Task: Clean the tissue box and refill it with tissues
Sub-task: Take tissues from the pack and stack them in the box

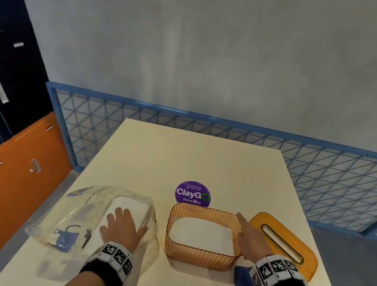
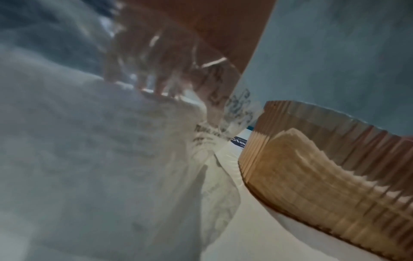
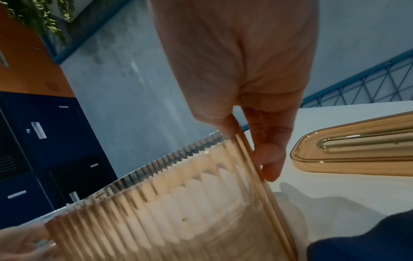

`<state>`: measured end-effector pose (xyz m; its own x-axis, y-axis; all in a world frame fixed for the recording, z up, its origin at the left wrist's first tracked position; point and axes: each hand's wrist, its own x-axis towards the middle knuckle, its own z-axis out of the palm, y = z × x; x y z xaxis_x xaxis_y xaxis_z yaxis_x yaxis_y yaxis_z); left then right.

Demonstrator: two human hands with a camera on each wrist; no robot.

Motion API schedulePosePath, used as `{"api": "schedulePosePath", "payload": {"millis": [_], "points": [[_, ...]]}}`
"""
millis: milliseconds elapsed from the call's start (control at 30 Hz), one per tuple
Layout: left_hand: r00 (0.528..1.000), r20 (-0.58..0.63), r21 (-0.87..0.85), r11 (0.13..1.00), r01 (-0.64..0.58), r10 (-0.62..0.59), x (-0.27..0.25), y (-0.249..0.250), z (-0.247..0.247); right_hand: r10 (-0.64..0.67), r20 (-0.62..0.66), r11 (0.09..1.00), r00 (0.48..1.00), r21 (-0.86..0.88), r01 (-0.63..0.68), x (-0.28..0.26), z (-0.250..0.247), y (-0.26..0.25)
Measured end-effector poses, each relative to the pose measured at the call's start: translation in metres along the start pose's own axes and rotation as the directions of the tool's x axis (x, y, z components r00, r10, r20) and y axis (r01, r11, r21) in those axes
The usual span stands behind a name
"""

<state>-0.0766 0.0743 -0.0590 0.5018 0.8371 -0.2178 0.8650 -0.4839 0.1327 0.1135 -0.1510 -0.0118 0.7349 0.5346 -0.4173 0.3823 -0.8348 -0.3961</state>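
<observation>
So there's a cream table filling the lower middle of the head view. At the lower left of it sits a crumpled clear plastic bag with a white stack of tissues inside. Just right of the bag, bottom centre, is the tissue box, a ribbed amber see-through tub with no top on and a white pad of tissues lying flat in it. Its lid, same amber with a long slot, lies flat at the lower right, next to the box. A round purple ClayGo sticker is stuck on the table just behind the box.

The left hand lies flat on the bagged stack, fingers spread and relaxed. The right hand grips the box's right wall, thumb inside the rim and fingers down the outside.
</observation>
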Motion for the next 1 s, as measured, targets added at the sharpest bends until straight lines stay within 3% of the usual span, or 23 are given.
{"api": "schedulePosePath", "payload": {"millis": [500, 633, 733, 1000], "points": [[0.999, -0.020, -0.026, 0.999, 0.032, -0.032, 0.003, 0.005, 0.003, 0.017, 0.029, 1.000, 0.999, -0.010, -0.017, -0.001, 0.001, -0.001], [0.999, 0.029, 0.088, 0.996, 0.022, -0.025, 0.004, 0.009, 0.006, 0.019, 0.032, 1.000, 0.999, -0.008, -0.019, -0.002, 0.001, -0.001], [0.996, 0.083, 0.075, 0.997, 0.025, -0.031, 0.008, 0.009, 0.002, 0.014, 0.030, 1.000, 0.999, -0.019, -0.014, -0.002, 0.001, -0.002], [0.994, 0.080, 0.011, 0.997, -0.076, 0.074, 0.015, -0.010, -0.010, 0.005, 0.011, 0.999, 1.000, -0.041, -0.005, -0.005, 0.000, -0.002]]}}
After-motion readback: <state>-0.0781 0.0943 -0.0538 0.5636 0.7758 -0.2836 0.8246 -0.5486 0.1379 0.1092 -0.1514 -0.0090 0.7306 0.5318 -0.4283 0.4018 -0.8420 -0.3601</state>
